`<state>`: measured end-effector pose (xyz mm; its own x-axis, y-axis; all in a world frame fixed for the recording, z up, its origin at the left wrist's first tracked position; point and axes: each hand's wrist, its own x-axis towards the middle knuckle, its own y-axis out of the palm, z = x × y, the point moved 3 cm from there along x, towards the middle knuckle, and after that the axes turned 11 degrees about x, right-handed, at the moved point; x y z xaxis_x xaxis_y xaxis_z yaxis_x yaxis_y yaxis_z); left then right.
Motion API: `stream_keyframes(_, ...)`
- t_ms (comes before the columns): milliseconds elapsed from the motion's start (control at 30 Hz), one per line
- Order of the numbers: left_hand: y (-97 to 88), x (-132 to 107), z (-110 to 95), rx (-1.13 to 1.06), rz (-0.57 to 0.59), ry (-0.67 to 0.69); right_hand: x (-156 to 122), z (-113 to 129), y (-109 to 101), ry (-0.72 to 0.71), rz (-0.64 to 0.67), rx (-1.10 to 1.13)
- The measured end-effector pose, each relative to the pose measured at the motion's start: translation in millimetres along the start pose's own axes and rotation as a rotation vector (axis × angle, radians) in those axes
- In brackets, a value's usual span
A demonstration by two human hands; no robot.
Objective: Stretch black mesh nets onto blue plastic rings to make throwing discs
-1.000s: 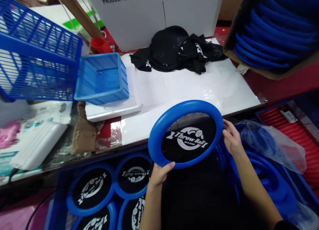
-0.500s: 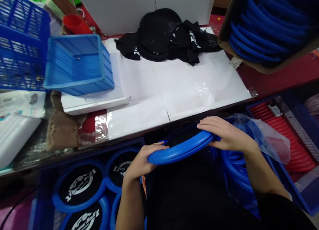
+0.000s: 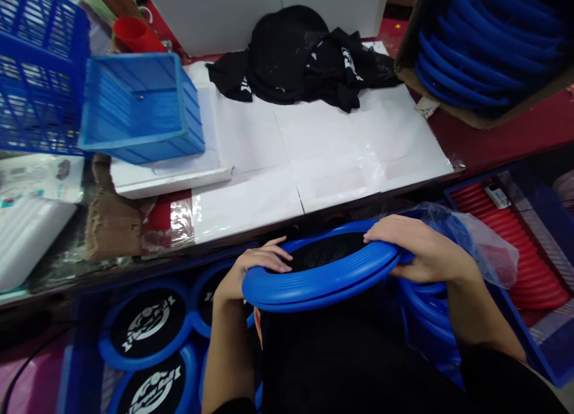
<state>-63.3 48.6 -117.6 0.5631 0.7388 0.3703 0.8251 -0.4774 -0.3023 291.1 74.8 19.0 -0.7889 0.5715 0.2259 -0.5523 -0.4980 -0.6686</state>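
Both my hands grip a blue round disc with a black mesh centre [image 3: 320,273], held nearly flat below the table's front edge, over my dark lap. My left hand [image 3: 255,267] wraps over its left rim with the fingers curled on top. My right hand [image 3: 419,253] clamps the right rim, fingers over the top. Just under the disc's right side lies a stack of bare blue rings [image 3: 430,318] in a clear plastic bag [image 3: 479,247].
Finished discs with white print [image 3: 146,324] lie in a bin at lower left. A white sheet [image 3: 323,145] covers the table, with black fabric pieces [image 3: 296,58] at the back, a blue tray [image 3: 139,106], a blue basket [image 3: 36,73] and a carton of blue rings [image 3: 488,43].
The disc, held up face-on a second ago, has been tipped down flat and lowered toward my lap. Both hands shifted from its edges onto the top of the rim.
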Motion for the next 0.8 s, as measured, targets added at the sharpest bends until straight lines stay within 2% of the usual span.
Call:
stream_keyframes(133,5.0,3.2,8.9,-0.058,0.007,0.003,4.4,20.4,1.6,-0.038,0.004,-0.003)
stream_keyframes(300,10.6,15.3,4.6,-0.003,0.021,-0.015,15.2,40.1,3.8,-0.006,0.014,-0.152)
stream_keyframes(467,10.8,21.9,0.4,0.074,0.019,-0.017,18.2,38.1,9.7,-0.02,0.05,-0.202)
stream_keyframes(667,10.4,25.8,-2.0,0.067,0.036,-0.063,11.2,36.0,19.9,-0.03,-0.077,-0.245)
stream_keyframes(800,8.9,30.6,-7.0,0.092,0.073,-0.097,6.4,32.5,17.1,-0.011,-0.124,-0.188)
